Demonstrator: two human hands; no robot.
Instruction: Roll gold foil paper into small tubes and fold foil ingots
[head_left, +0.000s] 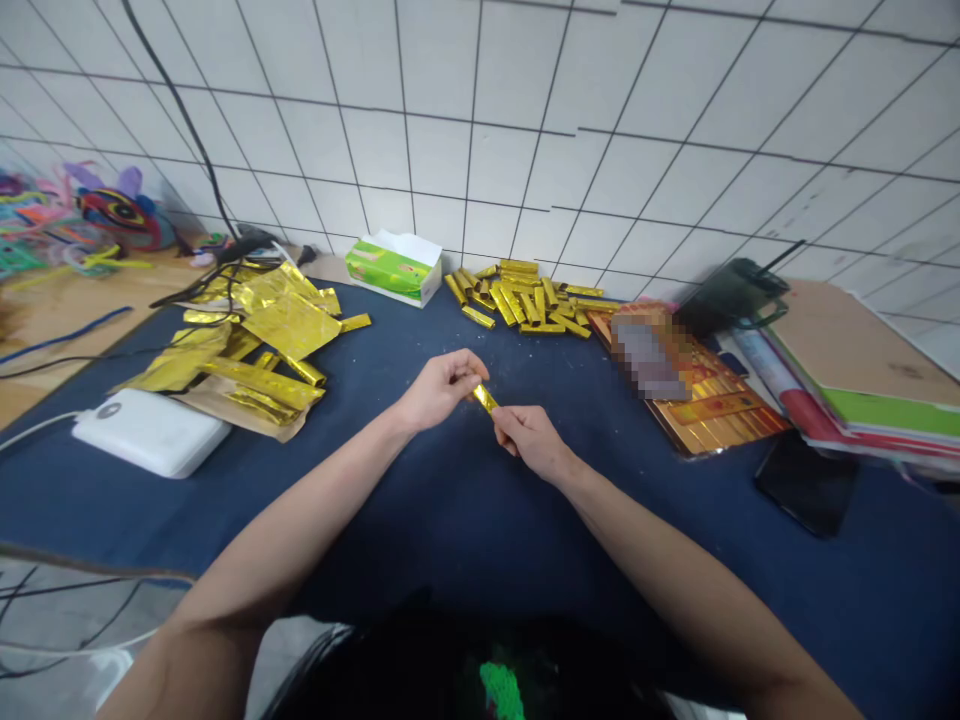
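Between my two hands, above the dark blue tabletop, is a small folded strip of gold foil paper. My left hand pinches its upper left end, with thumb and fingers together. At the lower right end, my right hand grips it in the same way. Beyond my hands, a pile of similar folded gold strips lies against the tiled wall. To the left are loose gold foil sheets and flattened pieces, partly stacked on brown paper.
A green tissue pack stands by the wall. At left lies a white power bank with a cable. To the right are an orange-gold packet, a black phone, a dark mug and stacked folders.
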